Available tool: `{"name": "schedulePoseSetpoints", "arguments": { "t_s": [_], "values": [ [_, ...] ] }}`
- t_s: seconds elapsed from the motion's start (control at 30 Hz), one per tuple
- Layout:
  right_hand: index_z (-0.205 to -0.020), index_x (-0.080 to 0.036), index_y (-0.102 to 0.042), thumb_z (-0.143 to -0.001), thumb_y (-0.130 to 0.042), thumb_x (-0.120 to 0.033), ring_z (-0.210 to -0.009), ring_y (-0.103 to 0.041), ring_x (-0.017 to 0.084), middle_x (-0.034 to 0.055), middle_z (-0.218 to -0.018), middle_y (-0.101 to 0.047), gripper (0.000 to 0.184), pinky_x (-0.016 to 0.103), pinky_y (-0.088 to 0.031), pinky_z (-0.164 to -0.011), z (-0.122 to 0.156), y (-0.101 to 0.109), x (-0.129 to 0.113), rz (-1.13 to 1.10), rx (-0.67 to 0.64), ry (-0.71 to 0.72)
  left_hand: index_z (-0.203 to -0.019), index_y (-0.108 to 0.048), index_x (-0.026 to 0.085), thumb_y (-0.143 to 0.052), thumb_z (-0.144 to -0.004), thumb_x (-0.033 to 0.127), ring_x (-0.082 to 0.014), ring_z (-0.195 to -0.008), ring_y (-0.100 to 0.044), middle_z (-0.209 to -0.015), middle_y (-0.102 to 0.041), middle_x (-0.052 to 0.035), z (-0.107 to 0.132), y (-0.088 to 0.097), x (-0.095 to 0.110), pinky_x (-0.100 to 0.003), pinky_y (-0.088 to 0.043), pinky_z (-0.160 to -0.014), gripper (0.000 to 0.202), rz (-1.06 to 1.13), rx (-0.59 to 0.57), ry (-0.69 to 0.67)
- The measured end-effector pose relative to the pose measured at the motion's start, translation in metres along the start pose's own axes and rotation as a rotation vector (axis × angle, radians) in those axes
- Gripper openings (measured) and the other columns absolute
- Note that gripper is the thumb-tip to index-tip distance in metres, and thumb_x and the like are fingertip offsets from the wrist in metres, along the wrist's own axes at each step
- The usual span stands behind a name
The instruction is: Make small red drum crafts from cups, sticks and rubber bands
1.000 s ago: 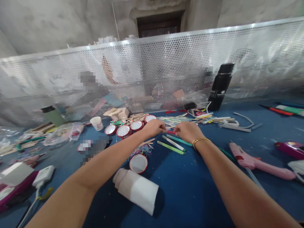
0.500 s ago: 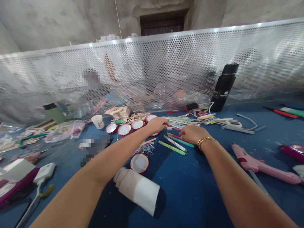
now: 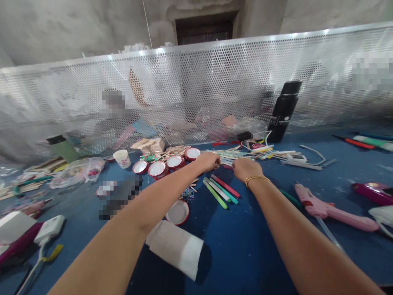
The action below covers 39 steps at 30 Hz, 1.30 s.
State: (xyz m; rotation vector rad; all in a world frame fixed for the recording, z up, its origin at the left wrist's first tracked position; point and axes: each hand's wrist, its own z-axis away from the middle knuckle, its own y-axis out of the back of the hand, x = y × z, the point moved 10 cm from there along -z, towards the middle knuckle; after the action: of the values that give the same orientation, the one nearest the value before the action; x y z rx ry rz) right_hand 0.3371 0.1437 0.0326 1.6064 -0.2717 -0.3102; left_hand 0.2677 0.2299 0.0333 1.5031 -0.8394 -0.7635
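Count, table [image 3: 251,246]: red-rimmed lids, five, four in a row at 11 o'clock of the hands [image 3: 166,163] and one nearer [image 3: 177,212]. Coloured markers by the hands, four [image 3: 221,190]. Pink glue gun, one [image 3: 328,207]. Paper roll, one [image 3: 176,248]. Black bottle, one [image 3: 282,111]. Small white cup, one [image 3: 122,158].

Craft workshop: glue gun [image 3: 325,207], craft sticks [image 3: 172,152], perforated divider [image 3: 215,82].

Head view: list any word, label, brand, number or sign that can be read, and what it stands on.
None can be read.
Black bottle: a white band of print, too small to read.
White paper cup: a red mark, too blurred to read.
Red-rimmed lids: no print visible.
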Motion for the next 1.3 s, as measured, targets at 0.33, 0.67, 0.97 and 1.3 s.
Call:
{"name": "schedulePoseSetpoints", "arguments": {
  "t_s": [0.33, 0.67, 0.97, 1.3],
  "values": [
    [-0.111, -0.019, -0.069, -0.091, -0.045, -0.02, -0.112, -0.06, 0.03, 0.0146, -0.116, -0.069, 0.032, 0.047, -0.038, -0.093, 0.005, 0.005, -0.005, 0.041, 0.038, -0.004, -0.091, -0.073, 0.022, -0.069, -0.077, 0.024, -0.0206, -0.091, -0.067, -0.093, -0.074, -0.0031, 0.022, 0.006, -0.006, -0.025, -0.048, -0.073, 0.014, -0.06, -0.045, 0.036],
    [-0.106, -0.02, -0.071, -0.09, -0.039, -0.012, -0.102, -0.065, 0.029, 0.0135, -0.107, -0.072, 0.037, 0.049, -0.034, -0.093, 0.02, 0.022, -0.011, 0.088, 0.069, 0.005, -0.094, -0.075, 0.025, -0.069, -0.079, 0.03, -0.0204, -0.098, -0.065, -0.098, -0.074, -0.0031, 0.03, 0.007, -0.004, -0.025, -0.046, -0.078, 0.017, -0.141, -0.062, 0.001],
    [-0.103, -0.018, -0.073, -0.088, -0.04, -0.011, -0.107, -0.063, 0.03, 0.0151, -0.11, -0.071, 0.037, 0.049, -0.034, -0.093, 0.017, 0.016, -0.014, 0.114, 0.068, 0.003, -0.096, -0.075, 0.024, -0.068, -0.079, 0.026, -0.0209, -0.095, -0.065, -0.099, -0.074, -0.0039, 0.027, 0.003, -0.004, -0.026, -0.047, -0.077, 0.019, -0.13, -0.063, -0.02],
    [-0.102, -0.019, -0.073, -0.091, -0.041, -0.014, -0.104, -0.064, 0.028, 0.0155, -0.109, -0.072, 0.035, 0.048, -0.034, -0.095, 0.018, 0.009, -0.029, 0.097, 0.058, 0.055, -0.092, -0.076, 0.024, -0.067, -0.078, 0.022, -0.0174, -0.088, -0.066, -0.092, -0.075, -0.0011, 0.028, 0.002, -0.001, -0.024, -0.046, -0.076, 0.017, -0.048, -0.036, -0.06]
  ]
}}
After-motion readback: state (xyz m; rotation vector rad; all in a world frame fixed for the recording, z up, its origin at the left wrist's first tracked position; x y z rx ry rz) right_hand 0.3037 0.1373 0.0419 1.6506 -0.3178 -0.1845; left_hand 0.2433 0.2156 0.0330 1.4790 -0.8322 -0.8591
